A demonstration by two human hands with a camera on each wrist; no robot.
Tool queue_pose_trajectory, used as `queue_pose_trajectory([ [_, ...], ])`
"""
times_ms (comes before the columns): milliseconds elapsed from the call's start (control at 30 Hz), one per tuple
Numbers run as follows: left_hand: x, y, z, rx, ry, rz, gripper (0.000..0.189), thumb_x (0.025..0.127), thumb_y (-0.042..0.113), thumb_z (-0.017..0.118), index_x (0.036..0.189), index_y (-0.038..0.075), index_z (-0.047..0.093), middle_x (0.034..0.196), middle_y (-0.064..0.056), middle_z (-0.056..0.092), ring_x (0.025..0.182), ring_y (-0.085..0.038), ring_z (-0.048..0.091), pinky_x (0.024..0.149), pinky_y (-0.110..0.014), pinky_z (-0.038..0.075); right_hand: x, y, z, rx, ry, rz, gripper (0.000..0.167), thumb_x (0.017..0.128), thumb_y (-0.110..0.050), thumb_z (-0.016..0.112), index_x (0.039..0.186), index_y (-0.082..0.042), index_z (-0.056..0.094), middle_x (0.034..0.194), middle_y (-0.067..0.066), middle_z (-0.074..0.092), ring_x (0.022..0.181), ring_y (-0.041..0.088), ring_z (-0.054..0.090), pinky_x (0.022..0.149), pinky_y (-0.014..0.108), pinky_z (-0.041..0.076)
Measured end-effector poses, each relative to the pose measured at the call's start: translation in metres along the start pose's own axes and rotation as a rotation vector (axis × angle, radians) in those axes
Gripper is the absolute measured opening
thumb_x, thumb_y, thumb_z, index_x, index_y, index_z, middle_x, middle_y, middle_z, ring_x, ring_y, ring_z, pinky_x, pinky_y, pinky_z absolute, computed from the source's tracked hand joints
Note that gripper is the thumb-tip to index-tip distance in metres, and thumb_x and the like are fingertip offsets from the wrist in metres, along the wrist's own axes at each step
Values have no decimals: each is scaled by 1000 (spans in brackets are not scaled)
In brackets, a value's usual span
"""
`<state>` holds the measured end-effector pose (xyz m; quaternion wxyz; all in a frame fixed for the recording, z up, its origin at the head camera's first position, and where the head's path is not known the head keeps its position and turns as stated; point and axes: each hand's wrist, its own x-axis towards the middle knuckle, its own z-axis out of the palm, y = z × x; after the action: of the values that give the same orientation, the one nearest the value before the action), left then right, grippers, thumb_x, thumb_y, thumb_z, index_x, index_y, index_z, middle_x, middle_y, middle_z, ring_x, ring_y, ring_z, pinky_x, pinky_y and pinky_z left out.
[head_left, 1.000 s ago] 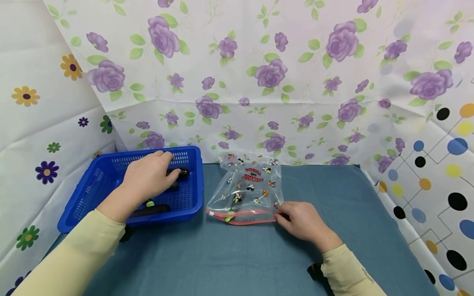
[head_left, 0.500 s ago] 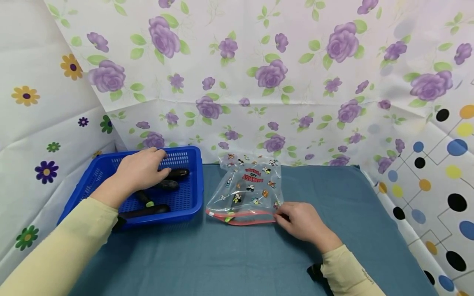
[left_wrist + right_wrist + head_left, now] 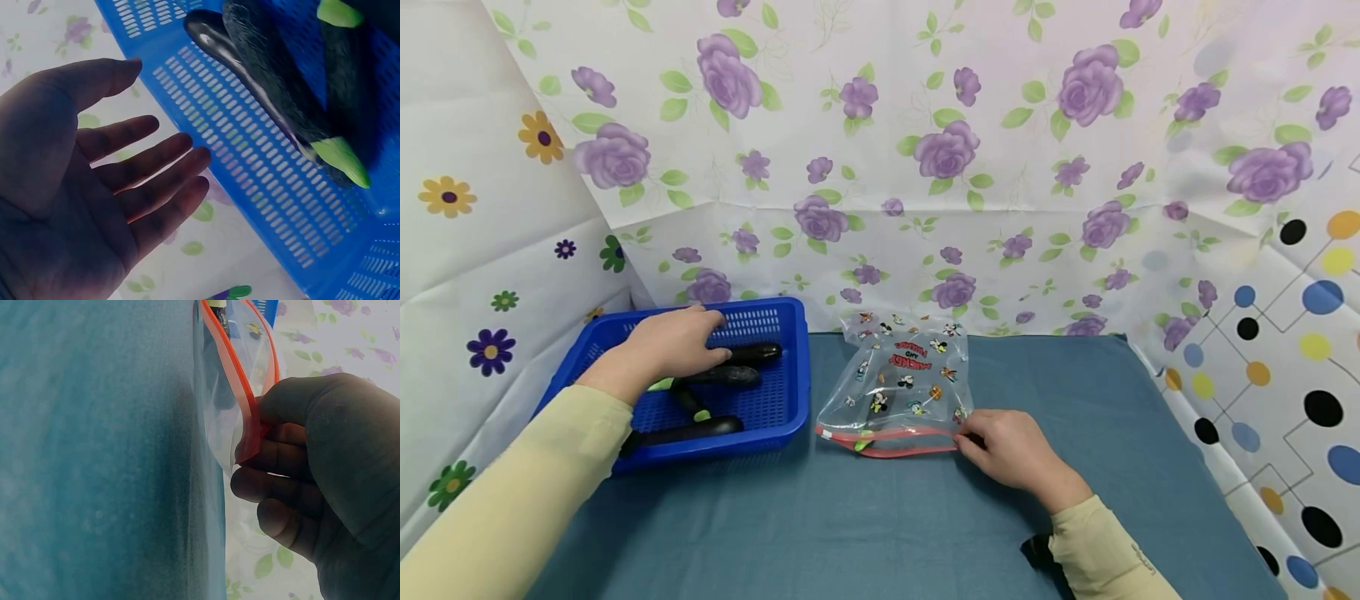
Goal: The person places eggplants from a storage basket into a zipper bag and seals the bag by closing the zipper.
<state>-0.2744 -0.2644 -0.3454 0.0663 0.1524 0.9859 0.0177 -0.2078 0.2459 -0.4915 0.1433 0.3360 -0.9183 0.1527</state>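
My left hand [image 3: 673, 343] hovers over the back left of the blue basket [image 3: 801, 375]. In the left wrist view its fingers are spread loosely, apart from the eggplants, and hold nothing. Several dark eggplants with green stem ends lie in the basket, among them a front eggplant [image 3: 692, 431] and a dull, wrinkled eggplant [image 3: 269, 69]. My right hand [image 3: 1011, 448] pinches the right corner of a clear zip bag [image 3: 857, 392] at its red zip edge [image 3: 234, 381]. The bag lies flat, its mouth slightly parted. A green stem end [image 3: 864, 440] shows inside at the mouth; most of that item is unclear.
A blue-green cloth [image 3: 880, 525] covers the table. Behind it hangs a white sheet with purple flowers [image 3: 947, 150]. Patterned sheets also close off the left and right sides. The basket's raised rim stands left of the bag.
My left hand has drawn back leftward from the eggplants, uncovering more of them. The right hand and the bag have stayed in place.
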Motion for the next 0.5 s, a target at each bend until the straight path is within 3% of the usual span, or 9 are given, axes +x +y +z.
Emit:
queue_pose_trajectory([
  [300,4,-17,5,-55,-130,-10,69,105,41,76,152,-7,60,152,-35,59,138,-57,57,107,-76,47,-1,0,0,8,2,0,10,100,-22,84,91,-26,80,80,-14,69,66,-3,56,62,29,51],
  [500,3,-20,6,-79,-213,-17,76,104,40,77,151,-15,55,151,-40,56,141,-62,52,112,-76,43,0,-1,-1,9,-5,4,10,100,-23,84,92,-26,81,81,-14,70,66,-3,57,62,29,52],
])
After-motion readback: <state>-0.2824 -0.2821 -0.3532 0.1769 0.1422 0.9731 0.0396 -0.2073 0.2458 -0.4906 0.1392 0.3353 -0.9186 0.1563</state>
